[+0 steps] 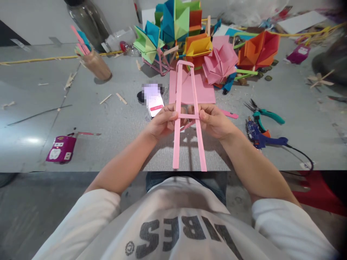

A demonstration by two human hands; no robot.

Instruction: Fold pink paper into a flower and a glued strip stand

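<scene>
A pink stick frame [178, 144] is held up over the table's front part, its two long legs pointing toward me and joined by a crossbar. My left hand [165, 121] pinches its left side at the crossbar. On the right side, my right hand [215, 121] grips the frame at the same height, thumb on the crossbar's end. Both hands' fingertips are partly hidden behind the sticks. Pink sheets [206, 90] lie flat behind the frame, and a pink stick [230, 114] lies beyond my right hand.
Folded paper shapes [175, 23] crowd the back. A phone [155, 104] lies left of the sheets. Pliers [271, 115] and a blue glue gun [261, 139] with a cord are at right. A cup of sticks [96, 65] and a purple box [61, 148] stand at left.
</scene>
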